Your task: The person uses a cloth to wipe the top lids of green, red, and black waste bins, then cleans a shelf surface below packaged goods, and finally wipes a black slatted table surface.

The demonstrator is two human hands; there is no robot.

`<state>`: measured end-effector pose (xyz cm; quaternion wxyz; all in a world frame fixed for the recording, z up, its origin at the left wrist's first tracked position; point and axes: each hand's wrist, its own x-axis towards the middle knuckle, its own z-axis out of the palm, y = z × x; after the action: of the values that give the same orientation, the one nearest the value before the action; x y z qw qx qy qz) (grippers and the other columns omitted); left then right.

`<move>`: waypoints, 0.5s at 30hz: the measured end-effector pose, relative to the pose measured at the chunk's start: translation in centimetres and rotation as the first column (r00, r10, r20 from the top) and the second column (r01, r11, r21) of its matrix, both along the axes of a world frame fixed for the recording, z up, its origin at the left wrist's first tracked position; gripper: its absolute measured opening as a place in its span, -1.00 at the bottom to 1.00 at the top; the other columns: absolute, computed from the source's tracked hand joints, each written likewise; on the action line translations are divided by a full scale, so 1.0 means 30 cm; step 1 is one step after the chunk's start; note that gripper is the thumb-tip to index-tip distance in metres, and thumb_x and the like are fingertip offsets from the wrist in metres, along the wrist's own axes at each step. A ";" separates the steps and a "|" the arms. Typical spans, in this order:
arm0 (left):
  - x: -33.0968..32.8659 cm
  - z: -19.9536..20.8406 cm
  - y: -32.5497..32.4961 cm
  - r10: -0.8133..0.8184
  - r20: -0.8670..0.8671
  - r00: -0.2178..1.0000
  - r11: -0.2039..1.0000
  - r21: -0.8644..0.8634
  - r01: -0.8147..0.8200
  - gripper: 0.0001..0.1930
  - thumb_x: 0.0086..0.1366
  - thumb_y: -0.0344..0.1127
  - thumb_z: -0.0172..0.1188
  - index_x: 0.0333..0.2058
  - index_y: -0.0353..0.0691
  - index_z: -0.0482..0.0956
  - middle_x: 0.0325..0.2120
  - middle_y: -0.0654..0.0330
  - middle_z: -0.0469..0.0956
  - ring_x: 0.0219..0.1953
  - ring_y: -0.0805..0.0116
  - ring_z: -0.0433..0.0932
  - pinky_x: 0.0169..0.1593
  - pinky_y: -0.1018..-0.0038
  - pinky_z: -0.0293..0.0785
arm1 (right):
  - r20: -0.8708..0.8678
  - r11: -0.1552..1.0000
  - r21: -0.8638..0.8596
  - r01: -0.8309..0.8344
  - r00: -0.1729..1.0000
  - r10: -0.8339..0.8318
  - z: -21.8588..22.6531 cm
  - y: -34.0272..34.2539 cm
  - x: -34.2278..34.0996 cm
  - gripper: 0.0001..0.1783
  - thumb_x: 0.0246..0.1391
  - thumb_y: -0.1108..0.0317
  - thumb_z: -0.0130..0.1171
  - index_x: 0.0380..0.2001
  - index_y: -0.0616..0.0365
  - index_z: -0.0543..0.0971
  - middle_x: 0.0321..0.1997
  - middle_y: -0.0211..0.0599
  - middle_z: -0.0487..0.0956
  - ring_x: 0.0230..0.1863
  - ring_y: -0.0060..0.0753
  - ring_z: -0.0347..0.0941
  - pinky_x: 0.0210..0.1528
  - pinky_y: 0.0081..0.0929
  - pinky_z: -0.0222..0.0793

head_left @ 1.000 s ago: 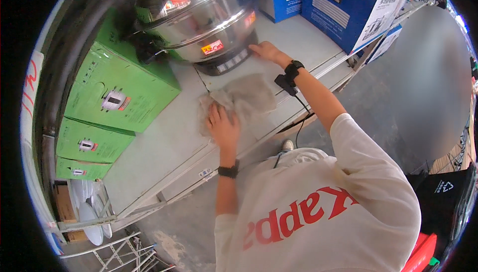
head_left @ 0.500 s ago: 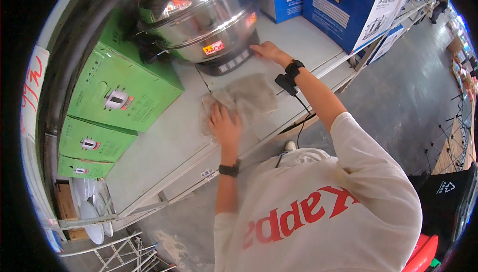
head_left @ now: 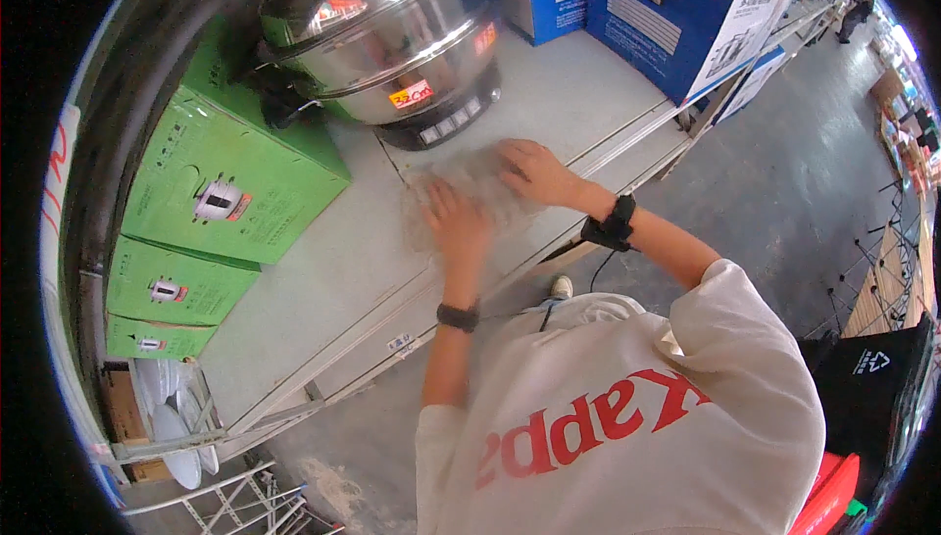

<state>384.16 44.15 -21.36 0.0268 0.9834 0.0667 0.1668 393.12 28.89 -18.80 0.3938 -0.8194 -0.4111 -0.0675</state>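
Right hand [head_left: 537, 174] shifted from beside the pot [head_left: 397, 45] to the cloth [head_left: 487, 177], near side of shelf [head_left: 323, 275] — joins left hand [head_left: 459, 226], both now on it — left fingers spread, right curled, grip unclear.

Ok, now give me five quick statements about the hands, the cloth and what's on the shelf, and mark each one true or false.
1. The left hand is on the cloth, which lies on the shelf. True.
2. The right hand is well away from the cloth. False: it is down at the cloth too.
3. The green boxes are stacked to the left of the steel pot. True.
4. The blue boxes stand to the left of the pot. False: they are to its right.
5. A black band is worn just behind each hand. True.
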 end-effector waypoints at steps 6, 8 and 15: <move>0.118 0.002 -0.214 -0.205 0.038 0.978 0.977 0.069 0.202 -0.38 0.07 -0.10 -0.10 0.01 -0.47 0.14 0.09 -0.12 0.06 0.19 0.01 -0.10 0.17 0.08 -0.29 | 0.074 0.956 -0.086 0.280 0.959 -0.274 0.017 -0.108 -0.072 -0.51 -0.20 0.38 0.00 -0.08 0.18 0.33 0.01 -0.09 0.30 0.05 -0.11 0.19 0.07 -0.20 0.05; 0.179 -0.005 -0.299 -0.259 0.117 0.959 0.966 0.016 0.259 -0.42 0.04 -0.14 -0.08 -0.02 -0.45 0.20 0.05 -0.14 0.12 0.16 0.03 -0.02 0.17 0.09 -0.22 | 0.115 0.969 -0.063 0.241 0.966 -0.233 0.002 -0.231 -0.042 -0.51 -0.13 0.42 -0.08 -0.02 0.17 0.27 0.08 -0.08 0.22 0.10 -0.10 0.12 0.11 -0.19 0.00; 0.299 -0.020 -0.434 -0.358 0.150 0.922 0.928 -0.056 0.369 -0.40 0.06 -0.08 -0.07 -0.01 -0.42 0.19 0.05 -0.08 0.13 0.16 0.04 0.00 0.15 0.08 -0.20 | 0.064 0.818 -0.280 0.502 0.860 -0.506 -0.073 -0.382 0.081 -0.53 0.11 0.13 -0.37 0.07 0.03 0.20 0.24 -0.23 0.00 0.24 -0.16 -0.13 0.21 -0.11 -0.30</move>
<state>393.12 31.12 -21.95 0.1025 0.9629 -0.1122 0.2232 395.55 17.44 -20.99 0.2415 -0.9474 -0.1827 -0.1035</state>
